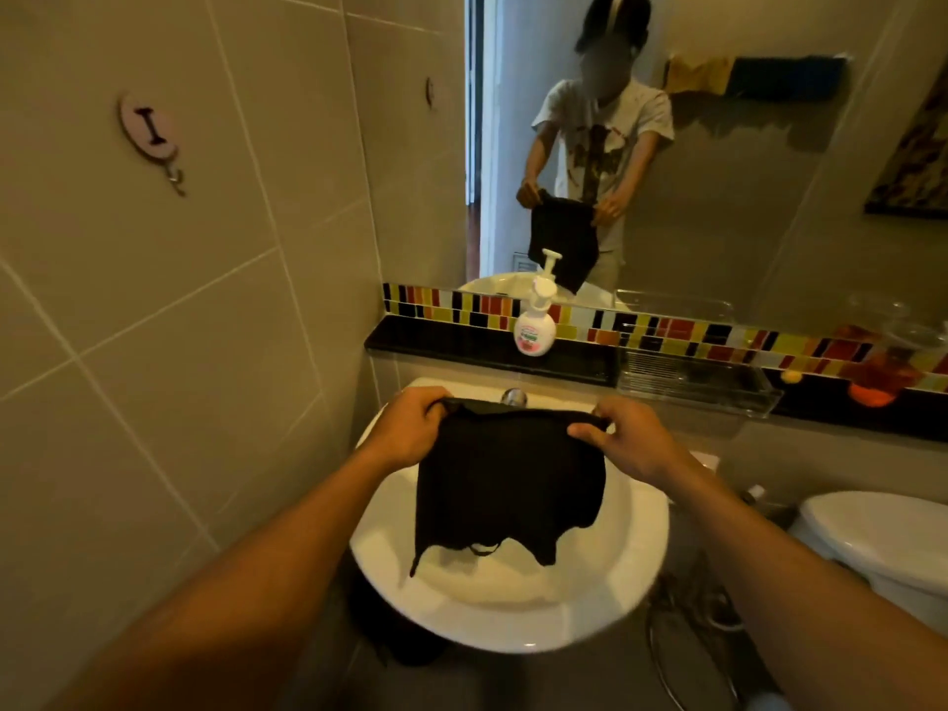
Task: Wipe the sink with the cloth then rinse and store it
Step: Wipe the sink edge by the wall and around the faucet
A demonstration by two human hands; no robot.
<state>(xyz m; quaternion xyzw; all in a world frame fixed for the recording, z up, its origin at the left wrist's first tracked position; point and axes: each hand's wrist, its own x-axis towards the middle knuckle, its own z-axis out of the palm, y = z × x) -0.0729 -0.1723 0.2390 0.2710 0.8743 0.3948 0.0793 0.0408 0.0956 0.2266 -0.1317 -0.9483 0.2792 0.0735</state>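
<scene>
A black cloth (505, 484) hangs spread out over the white round sink (641, 546). My left hand (410, 428) pinches its upper left corner and my right hand (623, 436) pinches its upper right corner. The cloth's ragged lower edge dangles above the basin without clearly touching it. The chrome tap (514, 397) peeks out just behind the cloth's top edge. Most of the basin is hidden by the cloth.
A white soap pump bottle (535, 328) stands on the dark ledge (441, 341) behind the sink. A clear plastic tray (697, 384) lies on the ledge to the right. A toilet (882, 541) is at the right, a wall hook (154, 133) on the left tiles, and a mirror (718, 197) above.
</scene>
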